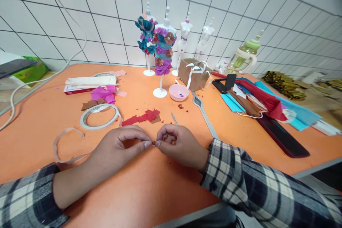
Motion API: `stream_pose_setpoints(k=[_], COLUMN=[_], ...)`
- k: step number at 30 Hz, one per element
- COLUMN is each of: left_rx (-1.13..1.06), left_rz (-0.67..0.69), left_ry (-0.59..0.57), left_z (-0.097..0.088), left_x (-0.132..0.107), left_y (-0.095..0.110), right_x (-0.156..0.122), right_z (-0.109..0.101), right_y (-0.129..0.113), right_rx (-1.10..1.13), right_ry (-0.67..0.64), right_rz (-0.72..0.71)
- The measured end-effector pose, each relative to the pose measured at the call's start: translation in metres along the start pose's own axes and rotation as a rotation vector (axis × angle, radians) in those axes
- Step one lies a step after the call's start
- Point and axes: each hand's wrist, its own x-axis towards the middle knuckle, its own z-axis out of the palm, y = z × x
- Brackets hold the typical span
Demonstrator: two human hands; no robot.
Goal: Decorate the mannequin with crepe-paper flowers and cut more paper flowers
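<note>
My left hand [121, 146] and my right hand [177, 145] meet over the near middle of the orange table. Thumb and forefinger of each are pinched on one small reddish-brown scrap of paper [154, 143], mostly hidden by the fingertips. Just beyond my hands lie crumpled red paper pieces [145, 115] with a brown piece [155, 119] beside them. A thin pointed tool [174, 118] rests past my right knuckles. To the left of my left hand are a roll of white tape [100, 116] and a loose curled strip [55, 146].
Small dress forms, one covered in purple and teal paper [163, 51], stand at the back by a pink bowl [179, 92] and a cardboard box [196, 74]. A phone [284, 137], coloured paper and a bottle [243, 57] are on the right. Magenta paper [104, 94] lies left.
</note>
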Motion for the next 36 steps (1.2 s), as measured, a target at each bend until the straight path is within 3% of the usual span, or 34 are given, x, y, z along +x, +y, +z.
stream_pose_setpoints(k=[3, 9, 12, 18, 25, 31, 36], left_rx=[0.011, 0.058, 0.083, 0.094, 0.085, 0.042, 0.066], left_rz=[-0.018, -0.037, -0.036, -0.026, -0.028, -0.070, 0.040], left_ry=[-0.010, -0.048, -0.076, -0.024, -0.026, 0.062, 0.044], left_z=[0.0007, 0.0014, 0.0021, 0.0039, 0.0058, 0.0061, 0.0056], left_x=[0.0010, 0.0021, 0.0013, 0.0006, -0.0010, -0.0034, -0.0006], left_y=[-0.0014, 0.0001, -0.0014, -0.0026, -0.0028, -0.0060, 0.0006], right_x=[-0.0002, -0.0023, -0.0021, -0.0007, -0.0003, 0.0006, -0.0001], right_z=[-0.0007, -0.0006, 0.0003, 0.0008, 0.0002, -0.0010, -0.0005], right_y=[-0.0014, -0.0008, 0.0008, -0.0001, 0.0044, 0.0031, -0.0022], right_rx=[0.007, -0.088, -0.122, -0.086, -0.093, -0.005, 0.153], right_ry=[-0.016, 0.015, 0.039, 0.046, 0.067, 0.059, -0.033], right_rz=[0.018, -0.123, -0.122, -0.096, -0.160, -0.112, -0.005])
